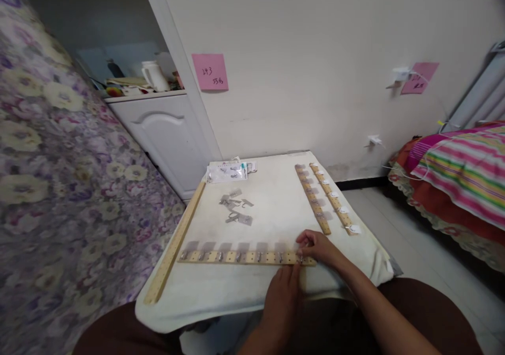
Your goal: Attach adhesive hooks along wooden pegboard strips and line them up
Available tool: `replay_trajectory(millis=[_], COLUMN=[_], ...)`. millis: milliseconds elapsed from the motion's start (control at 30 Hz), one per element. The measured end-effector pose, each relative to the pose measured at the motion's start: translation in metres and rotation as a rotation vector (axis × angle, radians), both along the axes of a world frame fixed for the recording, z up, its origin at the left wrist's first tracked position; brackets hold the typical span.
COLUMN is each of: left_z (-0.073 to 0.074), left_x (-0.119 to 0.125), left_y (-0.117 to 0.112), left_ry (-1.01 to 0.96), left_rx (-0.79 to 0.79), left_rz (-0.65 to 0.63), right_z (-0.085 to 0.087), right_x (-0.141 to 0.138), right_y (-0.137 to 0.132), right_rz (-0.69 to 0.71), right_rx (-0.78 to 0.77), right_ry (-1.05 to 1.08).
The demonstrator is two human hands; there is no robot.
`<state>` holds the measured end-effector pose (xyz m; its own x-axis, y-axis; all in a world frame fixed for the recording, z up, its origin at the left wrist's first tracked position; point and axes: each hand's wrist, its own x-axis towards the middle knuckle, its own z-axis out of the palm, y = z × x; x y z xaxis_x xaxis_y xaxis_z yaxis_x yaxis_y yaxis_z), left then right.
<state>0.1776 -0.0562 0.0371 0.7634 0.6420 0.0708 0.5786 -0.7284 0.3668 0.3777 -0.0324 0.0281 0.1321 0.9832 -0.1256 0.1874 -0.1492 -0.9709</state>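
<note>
A wooden strip with holes (248,257) lies crosswise near the table's front edge, bearing several silver metal hooks with clear square backings. Above its right end, my right hand (317,247) has thumb and forefinger pinched at the last metal hook (301,259), which the fingers partly cover. From below, my left hand (282,294) presses its closed fingers against the strip's front edge at the same end; their tips are partly hidden. Several loose clear-backed hooks (240,217) are scattered behind the strip, left of the table's middle.
Two more hook-bearing strips, one inner (312,200) and one outer (334,200), lie at the right. A bare wooden strip (175,244) runs along the left edge. Packaged hooks (226,172) sit at the back left of the cloth-covered table (272,197). A floral curtain (71,186) hangs left.
</note>
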Motion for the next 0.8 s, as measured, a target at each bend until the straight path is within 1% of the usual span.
replay_trajectory(millis=[167,267,433,533,700,800], left_z=[0.0,0.001,-0.001,-0.004,-0.008,-0.008], left_x=[-0.001,-0.002,-0.004,-0.005,-0.007,-0.011], left_y=[0.0,0.0,0.0,0.001,0.002,0.002], left_ry=[-0.016,-0.021,-0.062,-0.075,-0.093,-0.145], left_rx=[0.01,-0.011,-0.027,-0.034,-0.037,-0.023], left_rz=[0.008,0.008,0.001,0.006,-0.024,-0.044], right_z=[-0.003,-0.004,0.003,0.008,0.016,0.022], right_x=[0.004,0.005,0.003,0.004,0.005,0.004], right_y=[0.0,0.0,-0.003,-0.006,-0.01,-0.011], right_rz=[0.005,0.011,-0.008,-0.029,-0.102,-0.154], right_rx=[0.017,0.012,0.019,0.033,0.102,0.152], right_ry=[0.051,0.071,0.064,-0.011,-0.242,-0.343])
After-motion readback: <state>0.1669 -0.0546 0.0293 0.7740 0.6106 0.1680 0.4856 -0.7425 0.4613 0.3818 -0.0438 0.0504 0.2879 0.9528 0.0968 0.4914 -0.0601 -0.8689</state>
